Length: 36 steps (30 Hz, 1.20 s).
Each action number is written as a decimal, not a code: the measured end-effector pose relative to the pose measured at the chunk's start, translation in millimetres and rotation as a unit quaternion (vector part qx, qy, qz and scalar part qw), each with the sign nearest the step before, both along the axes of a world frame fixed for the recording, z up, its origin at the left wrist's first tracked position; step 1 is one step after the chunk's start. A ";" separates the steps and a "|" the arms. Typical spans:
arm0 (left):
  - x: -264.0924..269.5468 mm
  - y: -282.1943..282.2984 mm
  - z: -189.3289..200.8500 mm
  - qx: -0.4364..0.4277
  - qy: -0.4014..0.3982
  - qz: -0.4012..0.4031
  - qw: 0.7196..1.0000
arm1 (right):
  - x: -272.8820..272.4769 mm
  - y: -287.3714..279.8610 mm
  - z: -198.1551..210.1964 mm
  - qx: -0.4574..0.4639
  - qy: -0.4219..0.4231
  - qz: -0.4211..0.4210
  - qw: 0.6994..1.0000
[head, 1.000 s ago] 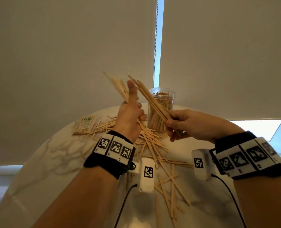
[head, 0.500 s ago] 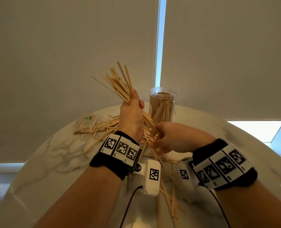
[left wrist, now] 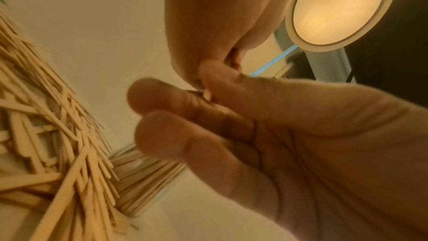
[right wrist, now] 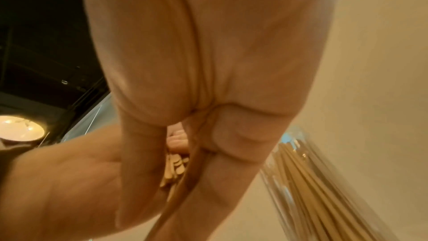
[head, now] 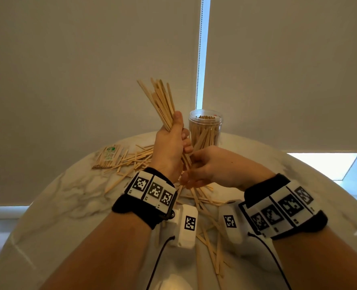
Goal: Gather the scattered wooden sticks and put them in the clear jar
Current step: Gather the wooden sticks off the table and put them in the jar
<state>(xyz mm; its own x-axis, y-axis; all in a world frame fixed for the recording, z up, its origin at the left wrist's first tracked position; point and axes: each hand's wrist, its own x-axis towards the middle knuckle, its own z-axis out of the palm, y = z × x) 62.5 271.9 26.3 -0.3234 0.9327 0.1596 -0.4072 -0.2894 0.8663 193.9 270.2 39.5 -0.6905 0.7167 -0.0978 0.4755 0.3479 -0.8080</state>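
Observation:
My left hand (head: 173,141) grips a thick bundle of wooden sticks (head: 159,101) that fans up and to the left. My right hand (head: 196,170) is just below it, thumb and fingers round the bundle's lower ends. Those stick ends (right wrist: 173,166) show between the right hand's curled fingers (right wrist: 222,135) in the right wrist view. The clear jar (head: 206,130) stands upright behind both hands, packed with sticks; it is also in the wrist views as the jar (left wrist: 143,180) and the jar (right wrist: 324,190). Many loose sticks (head: 131,162) lie on the table.
The round marble table (head: 68,195) carries a wrapped pack of sticks with a green label (head: 108,153) at the back left. More loose sticks (head: 211,248) lie near me between my wrists. Roller blinds and a bead cord (head: 199,59) hang right behind the table.
The sticks my right hand held have joined the left hand's bundle. The bundle now stands more upright, and the right hand has dropped to its lower ends.

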 end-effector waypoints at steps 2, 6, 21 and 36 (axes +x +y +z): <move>1.8 -3.9 0.9 -0.020 0.017 -0.047 0.999 | 8.8 4.3 3.2 0.045 -0.070 -0.010 0.996; 11.4 -11.0 -2.9 -0.088 0.124 -0.140 0.978 | 31.4 17.2 14.4 0.187 -0.036 -0.171 0.967; 28.5 -19.2 -5.6 -0.038 0.414 -0.196 0.888 | 51.8 24.9 31.7 0.213 0.252 -0.263 0.907; 11.7 -10.5 9.8 0.039 -0.067 0.009 0.997 | 21.1 -8.9 16.7 -0.078 -0.039 0.002 0.996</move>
